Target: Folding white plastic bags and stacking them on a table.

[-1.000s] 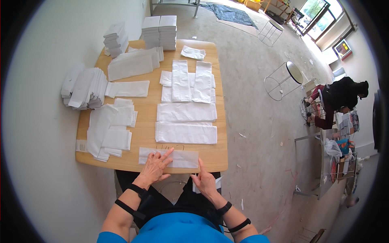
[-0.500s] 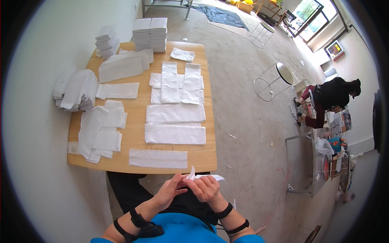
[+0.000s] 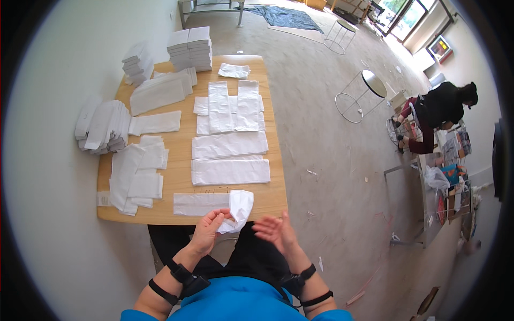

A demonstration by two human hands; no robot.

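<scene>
My left hand (image 3: 205, 233) pinches a thin, folded white paper piece (image 3: 242, 207) between thumb and fingers, just past the table's near edge. The piece stands up bent, its upper part overlapping the right end of a flat white strip (image 3: 199, 204) on the table. To the right, my right hand (image 3: 278, 233) is apart from the paper with its fingers stretched out, slightly blurred, holding nothing. Beyond the flat strip lie two wide white strips (image 3: 230, 171), one behind the other. Farther back, two upright strips (image 3: 218, 107) rest across other white pieces.
Fanned white strips (image 3: 136, 174) and a thick bundle (image 3: 107, 128) occupy the wooden table's (image 3: 176, 152) left side. Tall white stacks (image 3: 190, 48) stand at the back. Right of the table are a round stool (image 3: 373, 84), a seated person (image 3: 441, 109) and a cluttered metal table (image 3: 423, 206).
My right hand has let go of the white paper and moved slightly right, its fingers opening. The paper, now in my left hand alone, is raised toward the table. The view has shifted slightly.
</scene>
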